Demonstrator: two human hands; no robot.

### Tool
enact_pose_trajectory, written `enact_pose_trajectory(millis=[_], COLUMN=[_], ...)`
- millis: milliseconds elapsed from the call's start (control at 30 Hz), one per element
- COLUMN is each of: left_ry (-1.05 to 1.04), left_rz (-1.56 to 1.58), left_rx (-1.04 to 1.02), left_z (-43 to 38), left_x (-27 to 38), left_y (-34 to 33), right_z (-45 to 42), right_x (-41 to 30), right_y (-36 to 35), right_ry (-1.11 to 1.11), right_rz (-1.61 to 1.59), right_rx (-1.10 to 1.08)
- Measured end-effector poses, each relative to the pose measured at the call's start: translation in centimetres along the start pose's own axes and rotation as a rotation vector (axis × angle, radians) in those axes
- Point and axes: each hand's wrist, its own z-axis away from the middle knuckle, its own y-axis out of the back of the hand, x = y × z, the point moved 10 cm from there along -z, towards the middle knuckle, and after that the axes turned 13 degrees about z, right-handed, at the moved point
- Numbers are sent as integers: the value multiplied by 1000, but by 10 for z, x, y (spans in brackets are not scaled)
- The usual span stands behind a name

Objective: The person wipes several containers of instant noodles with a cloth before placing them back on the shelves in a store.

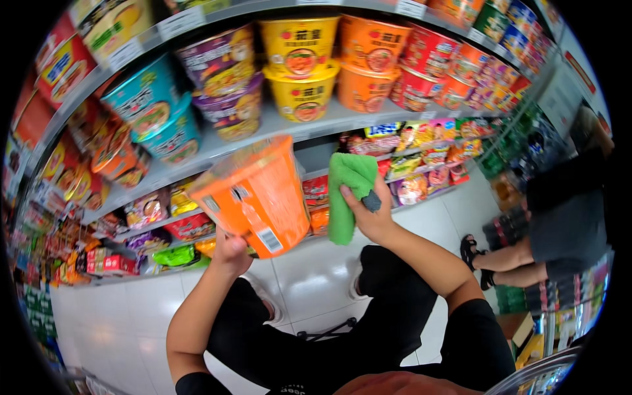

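Note:
An orange instant noodle tub [266, 202] is tilted in front of the shelf, and my left hand [231, 254] holds it low on its left side. To its right, my right hand [368, 212] grips a folded green cloth [345, 197] that has a small grey patch by my fingers. Tub and cloth are apart. Behind them, stacked noodle tubs in yellow [301, 96], orange [368, 89], purple [229, 108] and teal [170, 136] stand on the grey metal shelf [276, 123].
Lower shelves hold bagged noodles [414, 165]. My black-trousered legs are apart over the white tile floor [306, 276], with a black folding frame [328, 333] between them. At the right stands another person in dark shorts [568, 237] and sandals, beside stacked bottles [513, 227].

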Motion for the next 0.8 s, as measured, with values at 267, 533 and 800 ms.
enact_pose_trajectory(millis=[267,533,800], left_ry=[277,163,150], left_rz=[-3,-88,-182], left_rx=[18,103,39], left_z=[2,-8,-7], left_x=[-70,-48,-44], left_y=[-1,5,-8], right_z=[3,16,0], right_x=[-44,-51,-37], right_y=[4,-22,-10], right_ry=[371,389,335], right_rz=[148,257,283], right_rx=[11,-152,-29])
